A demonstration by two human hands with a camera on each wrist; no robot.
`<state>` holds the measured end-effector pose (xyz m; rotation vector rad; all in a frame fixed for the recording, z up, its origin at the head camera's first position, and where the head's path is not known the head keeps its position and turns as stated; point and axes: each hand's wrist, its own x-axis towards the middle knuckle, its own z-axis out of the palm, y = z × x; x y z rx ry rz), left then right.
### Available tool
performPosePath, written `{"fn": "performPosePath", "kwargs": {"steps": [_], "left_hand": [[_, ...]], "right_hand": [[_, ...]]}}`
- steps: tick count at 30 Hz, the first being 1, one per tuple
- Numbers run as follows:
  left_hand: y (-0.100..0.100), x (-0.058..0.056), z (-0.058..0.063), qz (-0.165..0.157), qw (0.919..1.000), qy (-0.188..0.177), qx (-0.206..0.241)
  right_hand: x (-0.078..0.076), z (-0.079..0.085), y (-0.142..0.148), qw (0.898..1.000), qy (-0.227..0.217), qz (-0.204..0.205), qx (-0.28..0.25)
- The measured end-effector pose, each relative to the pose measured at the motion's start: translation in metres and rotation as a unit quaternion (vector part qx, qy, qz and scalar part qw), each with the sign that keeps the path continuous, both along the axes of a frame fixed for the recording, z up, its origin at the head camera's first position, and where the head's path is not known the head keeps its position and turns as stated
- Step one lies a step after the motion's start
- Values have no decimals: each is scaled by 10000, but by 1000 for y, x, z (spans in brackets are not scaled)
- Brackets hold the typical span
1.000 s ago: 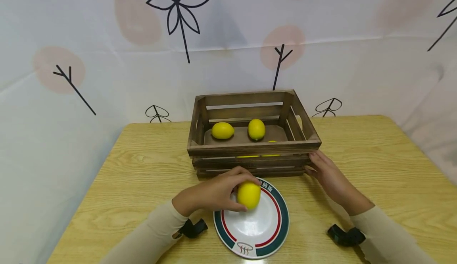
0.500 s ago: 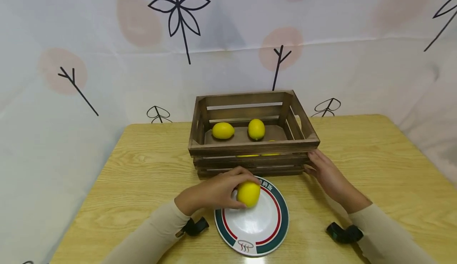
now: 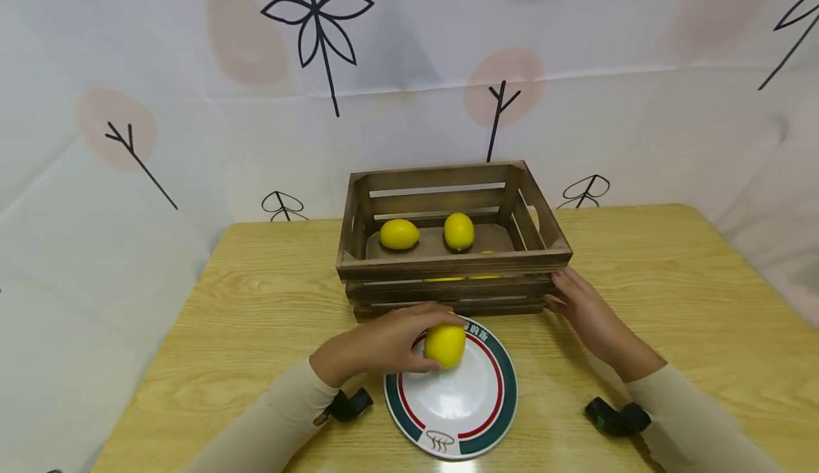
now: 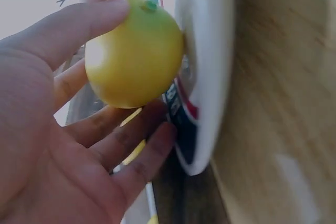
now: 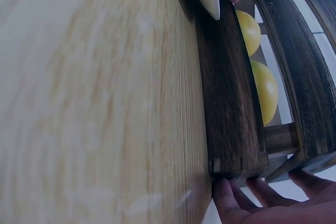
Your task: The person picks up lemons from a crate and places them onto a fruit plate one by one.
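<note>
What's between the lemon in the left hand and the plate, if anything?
Nothing visible. The left hand holds the lemon over the plate; the left wrist view shows no object between them. Whether they touch is unclear.

Long, plain beige sleeves (image 3: 275,410) leave the hands (image 3: 387,343) bare, with a curved black wrist camera (image 3: 617,418) beside each cuff (image 3: 322,378).

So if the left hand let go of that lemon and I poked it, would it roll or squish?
The lemon would probably roll, because it looks rounded. It may slide a little too, since the plate beneath it looks shiny. It likely wouldn't squish much: I see no dent where the left hand grips it.
</note>
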<state>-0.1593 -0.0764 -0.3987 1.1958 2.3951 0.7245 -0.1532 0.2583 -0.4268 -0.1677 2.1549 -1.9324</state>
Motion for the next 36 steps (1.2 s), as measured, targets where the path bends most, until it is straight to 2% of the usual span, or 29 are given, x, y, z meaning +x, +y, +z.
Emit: {"fn": "performPosePath", "kwargs": {"steps": [6, 9, 12, 14, 17, 21, 24, 31, 36], "left_hand": [[-4, 5, 17, 248, 9989, 294, -265], [-9, 8, 28, 303, 9980, 525, -154], [-11, 11, 42, 189, 9954, 924, 173], [-12, 11, 53, 55, 9909, 1263, 468], [-14, 10, 70, -111, 9790, 1806, 938], [-17, 3, 93, -22, 9640, 2331, 1279], [-21, -6, 106, 109, 9620, 2383, 1325], [-31, -33, 135, 458, 9683, 2135, 1214], [-30, -49, 166, 651, 9675, 2061, 1313]], "right_hand": [[1, 2, 0, 9999, -2, -74, -104], [1, 1, -1, 10000, 30, -33, -70], [0, 1, -1, 10000, 48, 22, -13], [1, 1, 0, 10000, 58, 35, 29], [1, 2, 0, 9999, 74, 29, 80], [1, 3, 0, 9999, 56, 10, 83], [1, 4, -1, 9999, 24, 30, 95], [1, 4, -2, 9999, 102, 46, 64], [2, 3, 0, 9998, 111, 58, 133]]}}
